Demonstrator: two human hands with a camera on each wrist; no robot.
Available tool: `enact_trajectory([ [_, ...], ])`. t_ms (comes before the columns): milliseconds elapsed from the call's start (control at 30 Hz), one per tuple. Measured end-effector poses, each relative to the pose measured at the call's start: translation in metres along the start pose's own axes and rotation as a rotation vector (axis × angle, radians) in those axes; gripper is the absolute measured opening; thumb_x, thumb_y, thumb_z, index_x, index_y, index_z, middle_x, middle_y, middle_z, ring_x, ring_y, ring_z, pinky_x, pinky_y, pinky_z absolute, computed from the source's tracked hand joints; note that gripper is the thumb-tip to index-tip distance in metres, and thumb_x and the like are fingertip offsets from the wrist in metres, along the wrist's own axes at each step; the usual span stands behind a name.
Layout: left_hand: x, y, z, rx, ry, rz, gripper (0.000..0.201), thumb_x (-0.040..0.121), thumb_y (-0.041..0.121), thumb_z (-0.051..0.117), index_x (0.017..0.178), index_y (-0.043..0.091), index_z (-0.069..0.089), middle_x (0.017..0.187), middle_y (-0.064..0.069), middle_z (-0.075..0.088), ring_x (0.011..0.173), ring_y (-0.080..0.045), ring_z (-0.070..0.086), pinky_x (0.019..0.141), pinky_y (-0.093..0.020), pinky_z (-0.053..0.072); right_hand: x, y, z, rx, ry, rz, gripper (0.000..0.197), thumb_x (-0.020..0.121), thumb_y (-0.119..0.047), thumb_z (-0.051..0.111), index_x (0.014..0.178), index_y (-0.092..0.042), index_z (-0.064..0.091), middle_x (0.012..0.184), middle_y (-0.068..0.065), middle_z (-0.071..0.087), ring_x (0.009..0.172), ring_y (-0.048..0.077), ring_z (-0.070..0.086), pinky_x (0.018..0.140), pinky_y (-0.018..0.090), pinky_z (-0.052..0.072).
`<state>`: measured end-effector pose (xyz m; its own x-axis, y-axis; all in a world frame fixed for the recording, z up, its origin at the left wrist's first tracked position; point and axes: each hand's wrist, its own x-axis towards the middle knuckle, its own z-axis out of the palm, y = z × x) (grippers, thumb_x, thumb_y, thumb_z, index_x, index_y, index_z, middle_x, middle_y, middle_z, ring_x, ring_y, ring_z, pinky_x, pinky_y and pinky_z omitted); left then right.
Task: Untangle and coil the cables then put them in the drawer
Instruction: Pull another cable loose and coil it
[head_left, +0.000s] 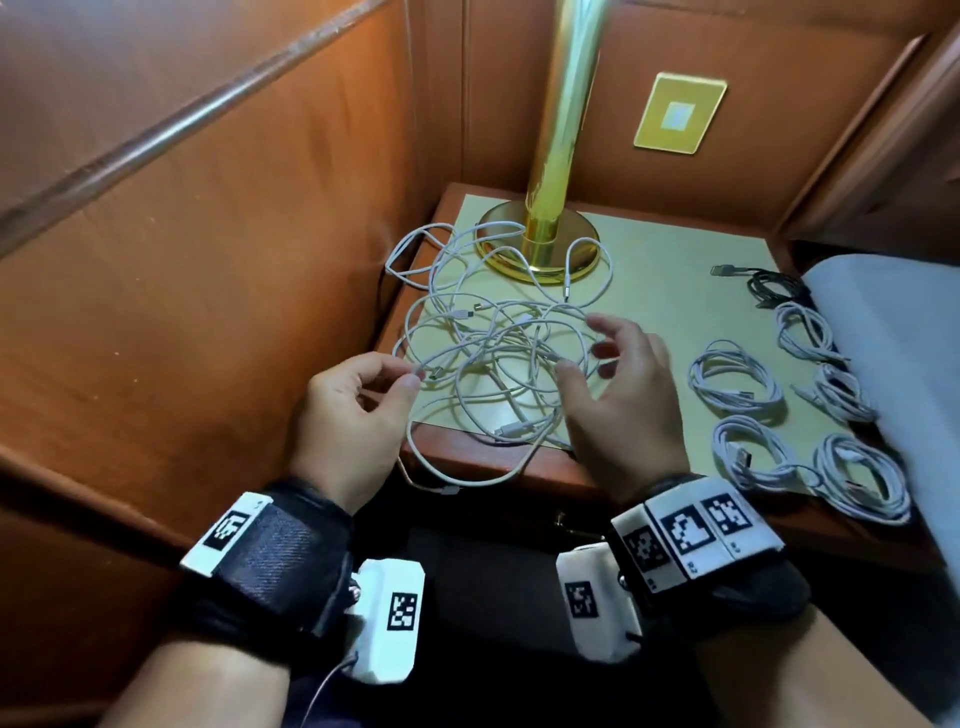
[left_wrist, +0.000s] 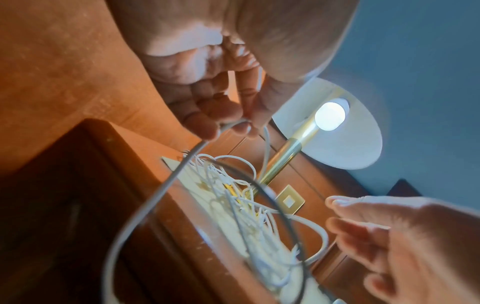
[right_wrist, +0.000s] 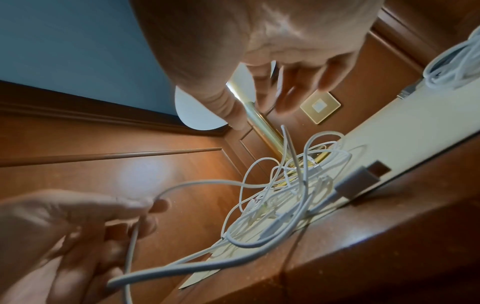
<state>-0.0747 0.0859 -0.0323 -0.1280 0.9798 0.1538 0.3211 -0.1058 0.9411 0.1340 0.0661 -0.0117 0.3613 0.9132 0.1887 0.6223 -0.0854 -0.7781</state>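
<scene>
A tangle of white cables (head_left: 498, 338) lies on the bedside table (head_left: 670, 291), in front of the brass lamp base. My left hand (head_left: 353, 410) pinches one white cable (left_wrist: 179, 170) between thumb and fingers near the table's left front corner; that cable loops down over the front edge. My right hand (head_left: 623, 395) hovers over the right side of the tangle with fingers spread and nothing in it. In the right wrist view the tangle (right_wrist: 291, 185) and a USB plug (right_wrist: 361, 181) lie below the spread fingers (right_wrist: 291, 98). The drawer is not visible.
Several coiled white cables (head_left: 737, 374) and one dark cable (head_left: 774, 286) lie on the table's right side, next to a white pillow (head_left: 893, 353). A brass lamp (head_left: 545, 228) stands at the back. Brown padded walls close in on the left and behind.
</scene>
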Motion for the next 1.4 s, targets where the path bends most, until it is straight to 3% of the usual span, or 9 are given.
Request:
enact_trajectory([
  [100,-0.002,0.015,-0.004,-0.301,-0.103,-0.040,0.003,0.084,0.007,0.073,0.087,0.008,0.075,0.061,-0.004,0.064,0.049,-0.009,0.044,0.050,-0.022,0.038,-0.005,-0.004,0.004,0.172,-0.153,-0.037,0.028,0.093,-0.024,0.065,0.120,-0.026,0.059,0.079,-0.005,0.067,0.071,0.006,0.063,0.074,0.031,0.052],
  [200,-0.007,0.022,-0.010,-0.466,-0.235,-0.046,0.021,0.067,0.022,0.077,0.082,0.007,0.079,0.081,-0.040,0.059,0.052,-0.014,0.041,0.050,-0.025,0.032,-0.005,-0.008,0.011,0.453,-0.320,0.144,0.032,0.097,-0.023,0.061,0.129,-0.021,0.056,0.090,0.005,0.075,0.079,0.014,0.073,0.066,0.030,0.050],
  [333,-0.009,0.020,-0.015,-0.528,-0.392,-0.026,0.024,0.062,0.027,0.074,0.077,0.008,0.078,0.069,-0.022,0.058,0.063,-0.029,0.037,0.058,-0.034,0.027,-0.003,-0.021,0.011,0.956,-0.460,0.442,0.040,0.100,-0.026,0.054,0.137,-0.011,0.051,0.123,0.016,0.068,0.104,0.022,0.071,0.082,0.036,0.054],
  [467,-0.011,0.019,-0.019,-0.439,-0.524,0.096,0.022,0.067,0.023,0.069,0.075,0.002,0.074,0.073,-0.009,0.066,0.063,-0.013,0.052,0.062,-0.019,0.039,0.004,-0.022,-0.003,1.405,-0.410,0.508,0.047,0.093,-0.023,0.057,0.136,-0.005,0.049,0.133,0.015,0.063,0.116,0.027,0.066,0.098,0.042,0.054],
  [633,-0.013,0.023,-0.020,-0.276,-0.461,0.100,0.010,0.069,0.006,0.058,0.064,0.000,0.064,0.058,0.007,0.060,0.054,0.000,0.049,0.055,-0.011,0.037,0.022,-0.005,-0.030,1.627,-0.128,0.492,0.040,0.098,-0.013,0.051,0.135,0.003,0.050,0.112,0.011,0.067,0.086,0.013,0.068,0.090,0.032,0.055],
  [900,0.001,0.010,-0.021,-0.360,0.098,-0.166,0.015,0.073,0.020,0.043,0.058,0.016,0.041,0.048,0.004,0.027,0.043,-0.015,0.020,0.048,-0.025,0.019,0.027,0.009,-0.043,1.414,0.077,0.561,0.040,0.106,-0.048,0.029,0.106,-0.015,0.051,0.064,-0.004,0.054,0.046,0.008,0.043,0.059,0.024,0.054],
  [1133,0.004,0.010,-0.020,-0.491,0.257,-0.156,0.048,0.083,0.039,0.075,0.058,0.024,0.036,0.043,0.010,0.033,0.036,-0.010,0.033,0.046,-0.026,0.033,0.010,0.017,-0.062,1.206,0.006,0.657,0.042,0.107,-0.042,0.029,0.084,-0.016,0.053,0.055,-0.002,0.046,0.038,0.008,0.037,0.049,0.024,0.051],
  [1267,0.002,0.012,-0.016,-0.557,0.069,-0.040,0.043,0.081,0.010,0.066,0.051,0.023,0.040,0.071,0.002,0.062,0.060,-0.011,0.057,0.049,-0.024,0.050,-0.008,0.015,-0.065,0.561,-0.039,0.145,0.043,0.103,-0.019,0.034,0.061,-0.013,0.044,0.044,-0.004,0.036,0.035,0.010,0.032,0.045,0.028,0.031],
  [1400,-0.011,0.023,-0.008,-0.572,-0.177,-0.039,0.034,0.085,-0.001,0.061,0.065,0.015,0.039,0.083,-0.016,0.068,0.050,-0.017,0.056,0.038,-0.016,0.034,-0.031,0.007,-0.052,0.015,-0.261,-0.266,0.057,0.094,-0.051,0.030,0.056,-0.012,0.045,0.050,0.005,0.045,0.048,0.015,0.043,0.053,0.040,0.034],
])
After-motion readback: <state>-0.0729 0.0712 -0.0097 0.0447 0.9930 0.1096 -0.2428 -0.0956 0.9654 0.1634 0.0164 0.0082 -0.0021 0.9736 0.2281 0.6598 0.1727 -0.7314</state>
